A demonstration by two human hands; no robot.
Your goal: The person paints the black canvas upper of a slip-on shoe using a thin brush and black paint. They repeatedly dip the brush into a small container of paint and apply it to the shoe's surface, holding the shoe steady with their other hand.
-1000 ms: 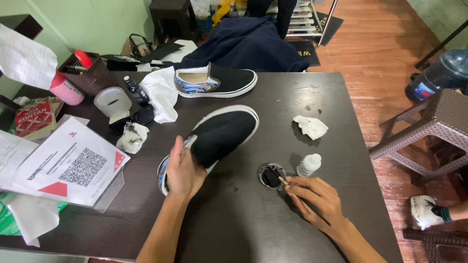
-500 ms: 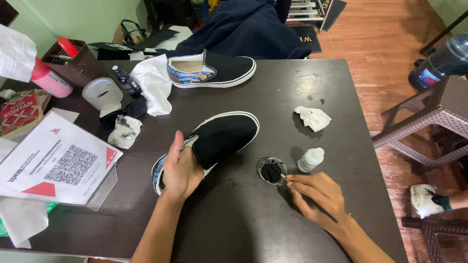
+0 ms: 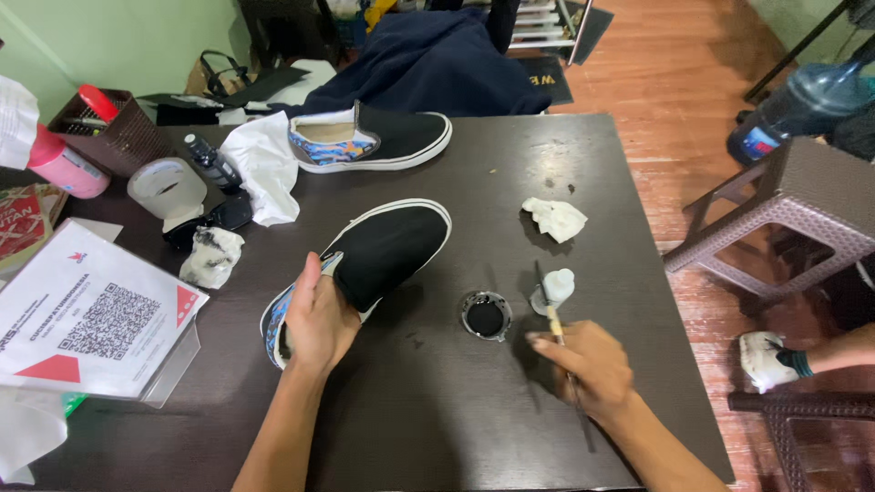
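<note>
Dark brown wooden table (image 3: 437, 428) on reddish plank floor (image 3: 674, 82), green wall behind; left hand (image 3: 319, 319) clasping heel of black canvas slip-on shoe (image 3: 383, 251); right hand (image 3: 583, 364) pinching thin wooden-handled brush (image 3: 553, 321) just beside small round tin of black paint (image 3: 486, 315); second matching black slip-on shoe (image 3: 374, 138) farther back; woven brown plastic stool (image 3: 793, 210) at right.

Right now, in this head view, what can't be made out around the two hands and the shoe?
- Brush tip: blurred; any paint on it is unclear.
- Brush handle: covered by the right hand.
- Heel of the near shoe: hidden under the left hand.
- Small round pot: dark inside, fill level unreadable.
- Far shoe: its inside is too small to see.
</note>
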